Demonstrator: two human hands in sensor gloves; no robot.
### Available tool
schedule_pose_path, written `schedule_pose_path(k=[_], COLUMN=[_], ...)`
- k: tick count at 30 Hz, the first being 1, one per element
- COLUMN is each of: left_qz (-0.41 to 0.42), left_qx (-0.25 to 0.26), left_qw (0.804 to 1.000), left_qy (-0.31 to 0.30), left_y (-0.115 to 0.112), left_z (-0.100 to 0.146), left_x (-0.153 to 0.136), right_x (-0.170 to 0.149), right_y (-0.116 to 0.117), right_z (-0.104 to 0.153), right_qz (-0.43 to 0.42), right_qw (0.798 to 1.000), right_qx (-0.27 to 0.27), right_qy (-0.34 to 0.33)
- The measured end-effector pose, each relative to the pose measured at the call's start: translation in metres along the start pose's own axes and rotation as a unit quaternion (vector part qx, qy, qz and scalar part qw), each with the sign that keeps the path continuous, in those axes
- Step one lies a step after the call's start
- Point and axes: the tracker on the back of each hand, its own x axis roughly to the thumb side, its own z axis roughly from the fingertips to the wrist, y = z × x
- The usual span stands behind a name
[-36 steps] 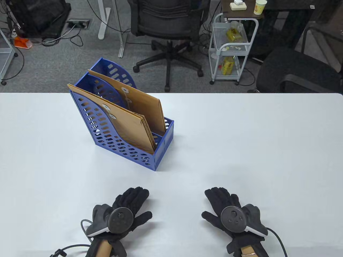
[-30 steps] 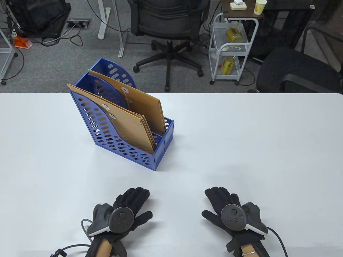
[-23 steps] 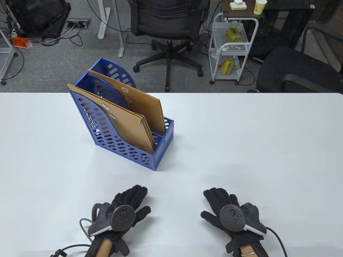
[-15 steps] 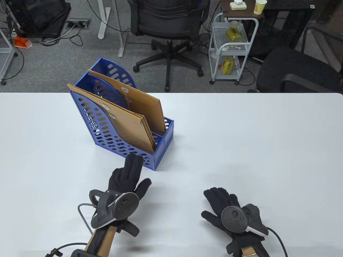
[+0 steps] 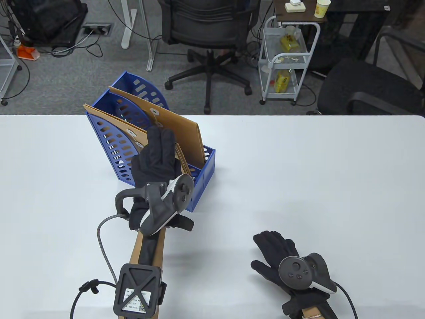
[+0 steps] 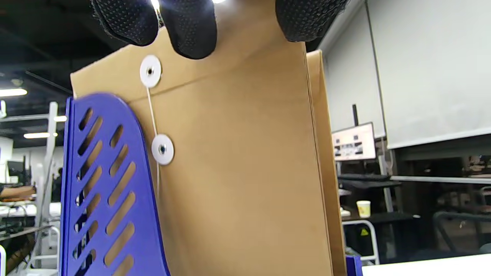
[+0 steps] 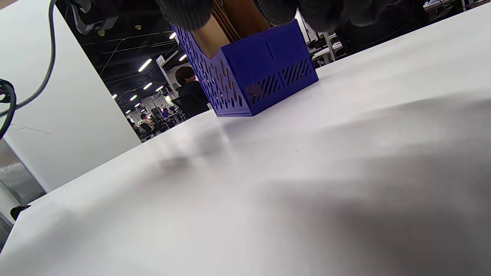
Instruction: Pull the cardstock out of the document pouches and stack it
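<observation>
A blue file holder [image 5: 199, 189] stands on the white table [image 5: 298, 172], left of centre. It holds a front kraft pouch [image 5: 136, 139] and a rear kraft pouch [image 5: 181, 133], both with string-and-button closures. My left hand [image 5: 161, 134] is raised with its fingers straight, in front of the front pouch's upper part. In the left wrist view the fingertips [image 6: 191, 34] and thumb hang apart over the front pouch [image 6: 238, 172], holding nothing. My right hand [image 5: 262, 249] rests flat on the table, fingers spread, empty. The holder also shows in the right wrist view [image 7: 268, 65].
Office chairs [image 5: 206, 30] and a white wire cart [image 5: 287, 59] stand on the floor beyond the table's far edge. A grey cable [image 5: 103, 242] loops from my left wrist over the table.
My left hand lifted off the table and moved forward and up to the front pouch in the holder. My right hand stayed on the table.
</observation>
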Motion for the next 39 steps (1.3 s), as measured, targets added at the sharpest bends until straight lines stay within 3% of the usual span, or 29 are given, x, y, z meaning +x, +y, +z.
schedule_pose_path(k=[11,13,19,25,29,32,36,39], left_qz=[-0.036,-0.047,0.060,0.051,0.029,-0.002,-0.012,-0.019], left_qx=[0.067,0.061,-0.003,0.068,0.109,0.161,0.227,0.266], left_qw=[0.997,0.997,0.998,0.996,0.991,0.981,0.965,0.952], left_qy=[-0.008,-0.008,-0.023,-0.037,-0.070,-0.104,-0.134,-0.152], left_y=[0.009,0.012,0.013,0.021,0.040,0.066,0.105,0.135], left_z=[0.027,0.027,0.014,0.014,0.023,0.038,0.068,0.099], left_x=[-0.013,-0.016,-0.028,-0.024,-0.014,-0.007,0.002,0.013], right_x=[0.003,0.003,0.000,0.000,0.000,0.004,0.016,0.036], right_y=[0.000,0.000,0.002,0.002,0.001,-0.003,-0.017,-0.036], right_z=[0.001,0.001,-0.001,-0.001,-0.002,-0.002,-0.003,-0.004], right_qz=[0.014,0.015,0.020,0.017,0.016,0.020,0.014,-0.005], right_qw=[1.000,1.000,1.000,1.000,0.999,0.999,0.999,0.994], right_qx=[-0.001,-0.003,0.007,0.007,0.004,-0.009,-0.046,-0.103], right_qy=[0.006,0.008,0.018,0.023,0.028,0.025,0.007,-0.025])
